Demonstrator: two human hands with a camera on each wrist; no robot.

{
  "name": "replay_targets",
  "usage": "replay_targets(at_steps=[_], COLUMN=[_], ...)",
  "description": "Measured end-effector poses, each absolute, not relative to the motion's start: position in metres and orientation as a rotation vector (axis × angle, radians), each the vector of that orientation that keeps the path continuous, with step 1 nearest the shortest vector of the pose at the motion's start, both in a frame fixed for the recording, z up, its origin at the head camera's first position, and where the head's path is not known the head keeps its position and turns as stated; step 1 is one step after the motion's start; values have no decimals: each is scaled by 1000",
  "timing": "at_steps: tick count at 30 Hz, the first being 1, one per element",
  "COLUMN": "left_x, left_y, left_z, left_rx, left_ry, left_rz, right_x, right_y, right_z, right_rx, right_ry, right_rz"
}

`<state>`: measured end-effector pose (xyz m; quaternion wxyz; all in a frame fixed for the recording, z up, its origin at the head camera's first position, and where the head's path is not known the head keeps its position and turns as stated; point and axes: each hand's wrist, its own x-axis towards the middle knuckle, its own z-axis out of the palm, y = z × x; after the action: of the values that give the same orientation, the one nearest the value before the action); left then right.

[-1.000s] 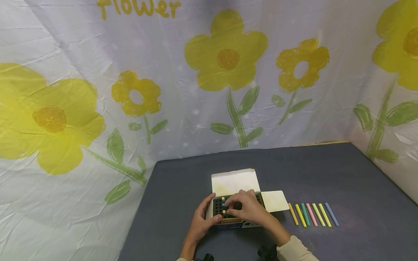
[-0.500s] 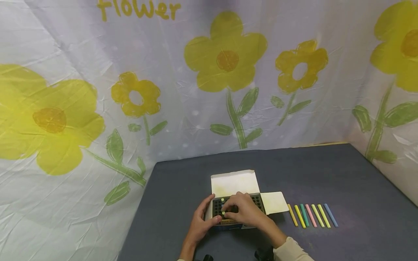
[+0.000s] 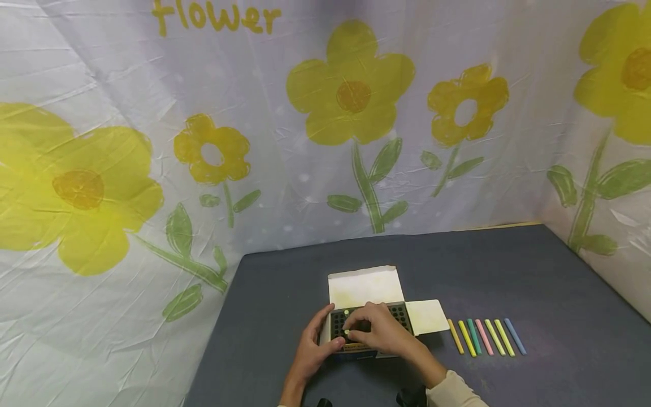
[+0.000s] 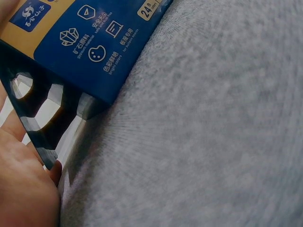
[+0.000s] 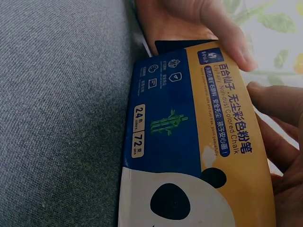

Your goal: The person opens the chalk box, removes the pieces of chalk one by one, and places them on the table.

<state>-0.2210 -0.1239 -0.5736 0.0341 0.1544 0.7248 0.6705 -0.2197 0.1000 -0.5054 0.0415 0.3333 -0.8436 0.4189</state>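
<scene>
A colored-chalk box (image 3: 358, 355) lies on the grey table with its white flaps folded open, showing a black insert of holes. At its left end my left hand (image 3: 311, 345) grips it, thumb at the near edge and fingers along the far side. My right hand (image 3: 381, 329) reaches over the insert, index finger and thumb pinched at a chalk stick whose body is hidden beneath them. Two pale yellow-green chalk sticks stand in holes, one (image 3: 346, 312) behind those fingertips and one (image 3: 347, 332) right at them. The right wrist view shows the printed box front (image 5: 175, 118).
Several loose chalk sticks lie in a row right of the box, from an orange stick (image 3: 455, 337) to a blue stick (image 3: 516, 337). The box's right flap (image 3: 426, 316) sticks out towards them. A white flower-printed curtain (image 3: 285, 215) hangs behind the table.
My right hand has shifted slightly left and come in over the blue chalk stick that showed between the two yellow-green ones; it is now covered. The left hand stays on the box.
</scene>
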Motion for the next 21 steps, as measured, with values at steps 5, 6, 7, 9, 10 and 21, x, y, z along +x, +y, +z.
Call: replay_targets(at_steps=[5, 6, 7, 9, 10, 21], left_x=[-221, -221, -221, -221, -221, -223], left_y=[-124, -124, -124, -124, -124, -123], left_z=[-573, -573, -573, -573, -574, -574], left_rx=[471, 474, 479, 486, 488, 438], left_ry=[2240, 2240, 2240, 2238, 2234, 2293], left_rz=[2052, 2051, 2049, 2049, 2051, 2001], right_x=[-218, -218, -218, -219, -219, -225], right_y=[101, 101, 102, 102, 103, 108], right_z=[-504, -503, -503, -501, -500, -489], right_rx=[989, 987, 985, 991, 998, 886], right_ry=[-2597, -2593, -2584, -2556, -2536, -2301], right_rz=[1355, 1368, 1384, 1418, 1437, 1554])
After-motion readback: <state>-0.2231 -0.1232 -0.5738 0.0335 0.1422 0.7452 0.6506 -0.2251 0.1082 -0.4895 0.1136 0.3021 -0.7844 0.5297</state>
